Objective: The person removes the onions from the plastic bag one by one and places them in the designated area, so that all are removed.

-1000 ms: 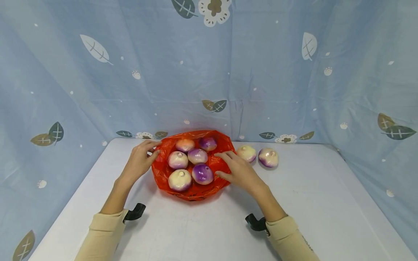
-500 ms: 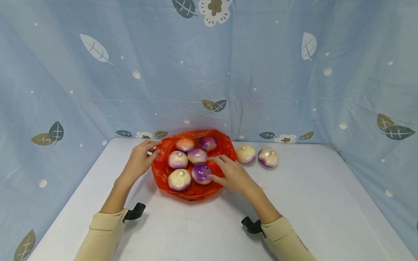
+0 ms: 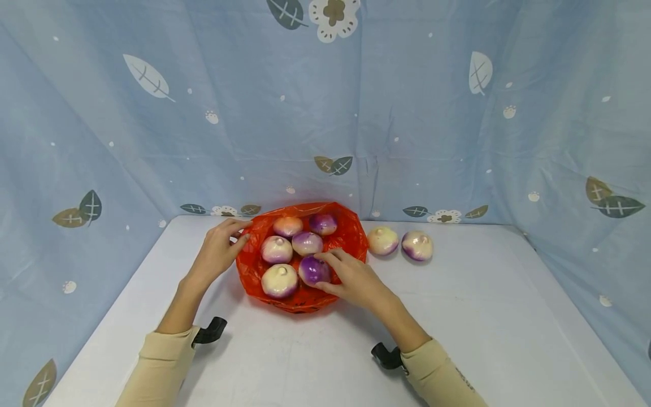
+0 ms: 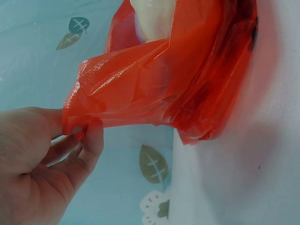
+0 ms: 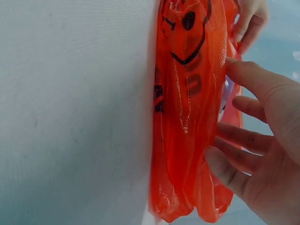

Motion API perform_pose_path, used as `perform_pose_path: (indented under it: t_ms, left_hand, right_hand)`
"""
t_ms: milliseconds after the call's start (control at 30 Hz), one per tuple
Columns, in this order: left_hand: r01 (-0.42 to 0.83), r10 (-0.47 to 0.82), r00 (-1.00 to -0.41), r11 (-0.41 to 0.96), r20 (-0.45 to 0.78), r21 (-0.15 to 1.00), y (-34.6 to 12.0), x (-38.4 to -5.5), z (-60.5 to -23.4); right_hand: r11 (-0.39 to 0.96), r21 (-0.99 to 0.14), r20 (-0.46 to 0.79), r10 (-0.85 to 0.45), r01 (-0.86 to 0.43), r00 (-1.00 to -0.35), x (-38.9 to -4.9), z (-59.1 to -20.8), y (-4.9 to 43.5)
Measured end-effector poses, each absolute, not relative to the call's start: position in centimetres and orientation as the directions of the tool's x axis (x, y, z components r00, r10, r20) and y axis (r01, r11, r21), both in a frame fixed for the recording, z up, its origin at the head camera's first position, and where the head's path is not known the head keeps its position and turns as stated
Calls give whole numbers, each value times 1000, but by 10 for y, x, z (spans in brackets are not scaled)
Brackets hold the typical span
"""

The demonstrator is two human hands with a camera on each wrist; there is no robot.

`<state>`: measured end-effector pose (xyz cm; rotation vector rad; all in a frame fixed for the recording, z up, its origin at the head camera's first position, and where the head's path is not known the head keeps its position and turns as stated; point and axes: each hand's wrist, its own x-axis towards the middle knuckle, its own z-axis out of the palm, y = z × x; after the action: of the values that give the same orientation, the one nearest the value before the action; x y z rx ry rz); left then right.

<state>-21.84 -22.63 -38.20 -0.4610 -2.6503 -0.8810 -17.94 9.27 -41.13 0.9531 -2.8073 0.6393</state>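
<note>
A red plastic bag [image 3: 351,240] lies spread wide on the table, holding several glossy purple-and-cream turnips, one tinged orange. My left hand [image 3: 216,251] pinches the bag's left rim between thumb and fingers, as the left wrist view shows. Inside the bag, my right hand [image 3: 356,277] reaches over the right rim; its thumb and fingers lie around a deep purple turnip [image 3: 312,270] at the front right. In the right wrist view, the bag [image 5: 187,117] hides most of that turnip. A cream turnip [image 3: 280,281] sits just left of it.
Two more turnips stand on the table right of the bag: a pale one [image 3: 383,241] beside its rim and a purple-edged one [image 3: 417,245] farther right. A white table [image 3: 488,316] carries everything. Behind it hangs a blue patterned curtain [image 3: 432,124].
My right hand has moved left, from the bag's right rim to the deep purple turnip, where its fingers have closed around it. The left hand has stayed on the rim.
</note>
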Motion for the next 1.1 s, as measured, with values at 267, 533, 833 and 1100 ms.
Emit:
perform_pose_path:
  t_ms: [267,533,833,1100]
  left_hand:
    - [394,205,-900,758,384,519,-227,-218,-383]
    - [389,202,-902,762,381,518,-227,-218,-383]
    - [407,207,-892,755,402,514,-227,-217,-384]
    - [403,206,-894,758,398,513,-227,-217,-385]
  right_hand:
    - [703,-365,233,-566,-611,-791,-179,-414,91]
    - [711,-373,209,-562,-596,-801,-180,-418,89]
    - [721,-345,204,-567,-600,-798,-179,-419,87]
    - [716,-336,231,-567,-612,-791,-181,-420,85]
